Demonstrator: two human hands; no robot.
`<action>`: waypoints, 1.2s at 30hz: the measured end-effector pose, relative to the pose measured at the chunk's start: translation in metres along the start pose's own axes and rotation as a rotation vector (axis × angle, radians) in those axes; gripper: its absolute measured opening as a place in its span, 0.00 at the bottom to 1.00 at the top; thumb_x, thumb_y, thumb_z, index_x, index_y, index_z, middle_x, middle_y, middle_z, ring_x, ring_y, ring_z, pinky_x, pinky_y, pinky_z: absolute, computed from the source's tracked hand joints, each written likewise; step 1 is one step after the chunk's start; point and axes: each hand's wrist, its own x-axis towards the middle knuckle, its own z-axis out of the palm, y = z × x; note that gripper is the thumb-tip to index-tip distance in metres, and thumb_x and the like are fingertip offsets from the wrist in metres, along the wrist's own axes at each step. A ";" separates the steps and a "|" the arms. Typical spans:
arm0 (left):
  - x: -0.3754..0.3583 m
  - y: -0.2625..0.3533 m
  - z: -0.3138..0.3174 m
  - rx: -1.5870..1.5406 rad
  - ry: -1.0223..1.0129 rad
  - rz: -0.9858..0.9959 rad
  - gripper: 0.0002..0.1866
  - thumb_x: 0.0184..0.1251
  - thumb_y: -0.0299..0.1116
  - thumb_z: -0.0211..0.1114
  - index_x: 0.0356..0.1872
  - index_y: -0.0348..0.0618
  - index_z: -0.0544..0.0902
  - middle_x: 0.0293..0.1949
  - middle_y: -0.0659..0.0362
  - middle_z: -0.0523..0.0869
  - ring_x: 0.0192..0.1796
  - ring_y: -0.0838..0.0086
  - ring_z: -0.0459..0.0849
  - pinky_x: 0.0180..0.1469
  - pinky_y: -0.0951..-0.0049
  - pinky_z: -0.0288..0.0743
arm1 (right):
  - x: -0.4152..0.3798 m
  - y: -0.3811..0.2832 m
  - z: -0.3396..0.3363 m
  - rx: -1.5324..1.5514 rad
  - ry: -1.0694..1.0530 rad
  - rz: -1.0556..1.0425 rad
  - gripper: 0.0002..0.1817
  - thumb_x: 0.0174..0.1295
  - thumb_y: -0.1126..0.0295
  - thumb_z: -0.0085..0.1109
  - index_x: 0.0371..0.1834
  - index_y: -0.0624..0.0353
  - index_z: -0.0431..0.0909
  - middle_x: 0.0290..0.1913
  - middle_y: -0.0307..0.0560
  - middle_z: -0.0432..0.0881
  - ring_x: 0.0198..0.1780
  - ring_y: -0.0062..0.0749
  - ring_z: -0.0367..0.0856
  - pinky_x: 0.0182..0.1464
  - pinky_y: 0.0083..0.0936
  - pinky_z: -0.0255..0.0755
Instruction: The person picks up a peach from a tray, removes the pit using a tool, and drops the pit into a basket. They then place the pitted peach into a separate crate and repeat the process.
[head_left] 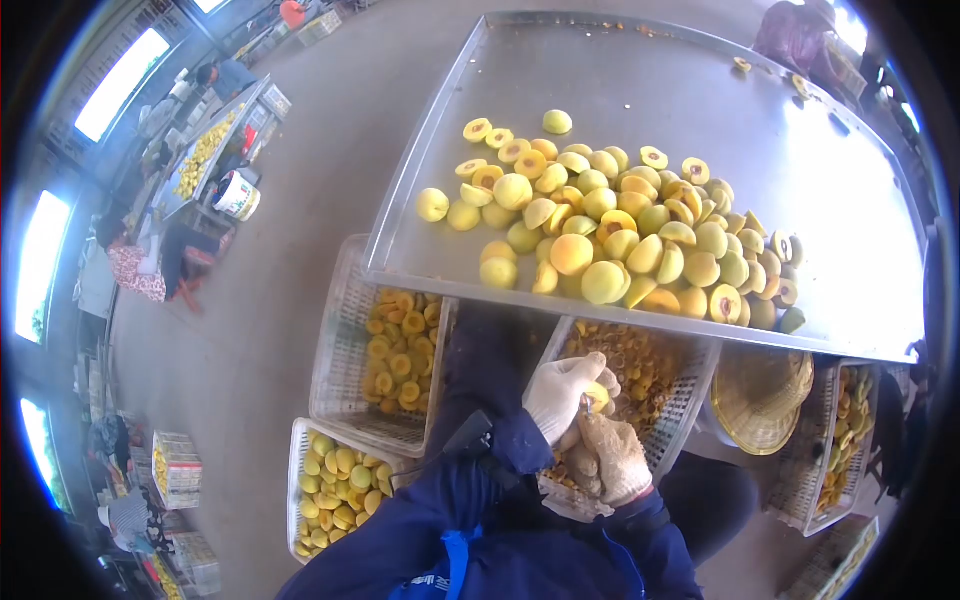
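My left hand [565, 392], in a white knit glove, is closed on a yellow fruit piece [598, 397]. Just below and to the right, my right hand [608, 458], in a stained glove, is closed and meets the fruit; a small thin tool seems to stick up from its fingers, too small to make out well. Both hands are over a white crate [690, 405] holding brown-orange pits and scraps [650, 370]. Above them, whole and halved yellow fruit [600, 225] lies heaped on the metal table [560, 60], some cut faces showing pits.
At left stand a crate of pitted halves [332, 345] and a crate of yellow fruit [297, 480]. A woven straw hat [765, 400] and another fruit crate [812, 490] are at right. Other people sit by a fruit table [215, 150] at far left; another person [795, 40] is beyond the table.
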 end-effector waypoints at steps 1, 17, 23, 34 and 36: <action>0.001 0.001 -0.002 0.003 -0.080 -0.007 0.16 0.85 0.35 0.66 0.38 0.31 0.87 0.37 0.49 0.91 0.37 0.63 0.92 0.44 0.61 0.88 | 0.000 0.002 -0.001 0.044 -0.009 -0.004 0.30 0.86 0.48 0.56 0.37 0.66 0.84 0.16 0.37 0.71 0.14 0.21 0.63 0.18 0.22 0.55; -0.006 0.040 -0.023 0.713 -0.706 0.612 0.12 0.80 0.33 0.70 0.39 0.35 0.93 0.42 0.50 0.95 0.45 0.64 0.94 0.53 0.64 0.87 | 0.000 -0.002 -0.007 0.187 -0.200 -0.017 0.26 0.79 0.46 0.68 0.39 0.62 0.88 0.24 0.38 0.81 0.17 0.20 0.70 0.22 0.24 0.65; 0.000 0.035 -0.023 0.563 -0.597 0.258 0.15 0.81 0.33 0.68 0.38 0.30 0.92 0.42 0.48 0.95 0.45 0.65 0.93 0.52 0.65 0.86 | 0.002 -0.010 -0.016 0.112 -0.207 0.098 0.27 0.80 0.47 0.66 0.40 0.65 0.86 0.20 0.34 0.76 0.16 0.17 0.67 0.18 0.18 0.58; 0.013 0.020 -0.044 0.583 -0.678 0.416 0.10 0.77 0.23 0.64 0.37 0.30 0.92 0.44 0.45 0.94 0.47 0.62 0.93 0.54 0.63 0.87 | 0.016 0.022 -0.027 0.314 -0.333 0.183 0.29 0.84 0.45 0.60 0.36 0.64 0.85 0.16 0.32 0.68 0.14 0.16 0.61 0.17 0.20 0.52; 0.015 0.015 -0.042 0.501 -0.676 0.431 0.11 0.77 0.24 0.63 0.37 0.30 0.92 0.44 0.45 0.94 0.46 0.62 0.93 0.53 0.63 0.86 | 0.015 0.025 -0.025 0.432 -0.373 0.174 0.29 0.84 0.46 0.59 0.36 0.64 0.84 0.16 0.31 0.65 0.13 0.16 0.60 0.17 0.20 0.51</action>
